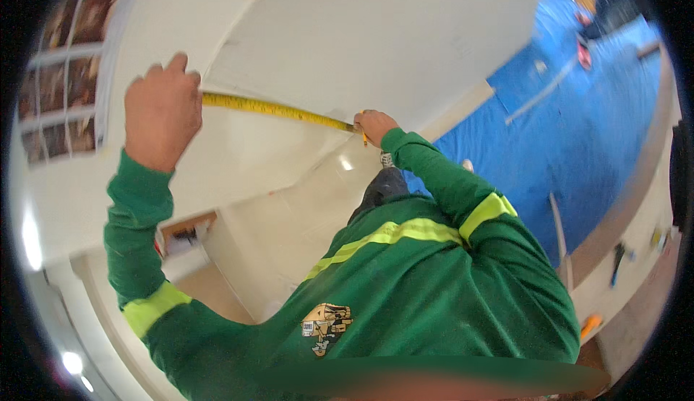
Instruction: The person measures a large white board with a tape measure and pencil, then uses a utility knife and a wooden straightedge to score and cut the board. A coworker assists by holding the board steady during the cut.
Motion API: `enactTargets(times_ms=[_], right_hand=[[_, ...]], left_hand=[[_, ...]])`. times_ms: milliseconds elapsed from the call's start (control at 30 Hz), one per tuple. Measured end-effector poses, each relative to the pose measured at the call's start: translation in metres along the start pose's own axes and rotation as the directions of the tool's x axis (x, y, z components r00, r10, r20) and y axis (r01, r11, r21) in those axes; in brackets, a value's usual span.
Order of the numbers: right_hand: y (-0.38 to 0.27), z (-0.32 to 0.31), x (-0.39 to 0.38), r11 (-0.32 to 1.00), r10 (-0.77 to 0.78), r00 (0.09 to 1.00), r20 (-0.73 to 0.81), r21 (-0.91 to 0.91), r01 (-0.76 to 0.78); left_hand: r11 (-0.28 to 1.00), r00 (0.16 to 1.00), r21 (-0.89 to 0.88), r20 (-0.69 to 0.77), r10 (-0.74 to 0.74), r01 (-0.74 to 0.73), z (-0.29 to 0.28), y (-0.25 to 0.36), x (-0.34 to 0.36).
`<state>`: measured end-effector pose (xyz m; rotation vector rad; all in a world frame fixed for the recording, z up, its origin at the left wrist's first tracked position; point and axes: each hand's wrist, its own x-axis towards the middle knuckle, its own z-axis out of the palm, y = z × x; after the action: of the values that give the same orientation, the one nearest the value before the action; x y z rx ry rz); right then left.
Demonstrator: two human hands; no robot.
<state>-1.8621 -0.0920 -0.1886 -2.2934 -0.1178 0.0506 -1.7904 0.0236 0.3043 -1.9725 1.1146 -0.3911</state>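
Note:
A yellow tape measure (278, 110) has its blade stretched between my two hands, in front of a white wall. My left hand (163, 115), raised at the left, is closed in a fist with the blade coming out beside its fingers. Lower down, near the middle, my right hand (376, 125) grips the blade's other part with bent fingers. A thin yellow-orange stick (364, 139), perhaps a pencil, pokes out below the right fingers. The tape's case cannot be made out in either hand.
Blue sheeting (549, 162) covers the floor at the right. Another person in dark clothes (620, 3) is partly visible at the far right. A paned window (79, 76) is at the left. An orange object (591, 325) and a dark tool (618, 262) lie at the right edge.

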Motion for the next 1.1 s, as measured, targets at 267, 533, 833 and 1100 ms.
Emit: enactTargets(times_ms=[267,533,833,1100], right_hand=[[0.058,0.126,-0.024,0.458,0.842,0.540,-0.011,0.545,-0.703],[0.051,0.208,-0.031,-0.435,0.740,0.444,0.505,0.863,-0.257],[0.039,0.186,0.053,-0.739,0.620,0.569,0.540,0.646,0.191],[0.054,0.203,0.101,-0.790,0.612,0.473,0.634,0.522,0.323]], left_hand=[[0.979,0.961,-0.001,-0.186,0.202,-0.206,0.108,0.007,0.050],[0.978,0.981,0.078,0.009,0.195,-0.195,0.132,0.022,0.095],[0.953,0.960,0.121,0.058,0.273,-0.278,0.141,0.053,0.104],[0.940,0.955,0.174,0.102,0.279,-0.293,0.146,0.060,0.099]])
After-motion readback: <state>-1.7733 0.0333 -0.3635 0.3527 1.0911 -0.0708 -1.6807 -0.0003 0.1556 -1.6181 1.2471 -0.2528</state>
